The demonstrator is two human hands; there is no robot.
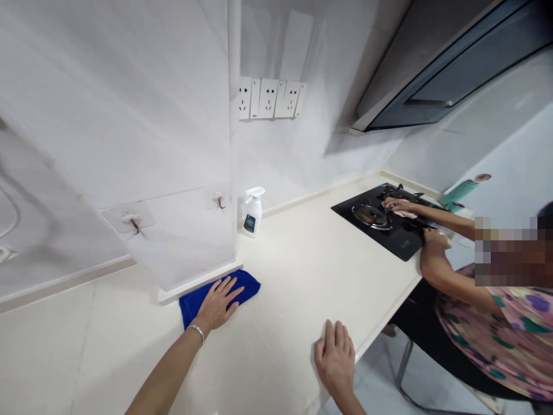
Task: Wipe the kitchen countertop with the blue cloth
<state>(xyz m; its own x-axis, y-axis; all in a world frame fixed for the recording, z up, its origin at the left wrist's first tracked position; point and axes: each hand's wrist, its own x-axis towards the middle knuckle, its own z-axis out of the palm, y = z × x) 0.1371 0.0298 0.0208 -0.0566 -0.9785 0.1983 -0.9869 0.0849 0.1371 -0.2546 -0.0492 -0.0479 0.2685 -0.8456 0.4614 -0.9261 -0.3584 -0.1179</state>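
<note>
Wiping is the step in hand: left hand (218,304) lies flat, fingers spread, on the blue cloth (224,294) at the wall's foot on the tabletop (302,276). Right hand (334,357) rests open near the edge, holding nothing. Next stroke calls for steady downward pressure.

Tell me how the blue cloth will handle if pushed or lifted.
The blue cloth lies flat and rumpled under the left hand, so it is probably limp and would droop if lifted. It looks thin, likely light. On the smooth counter it should slide easily.
</note>
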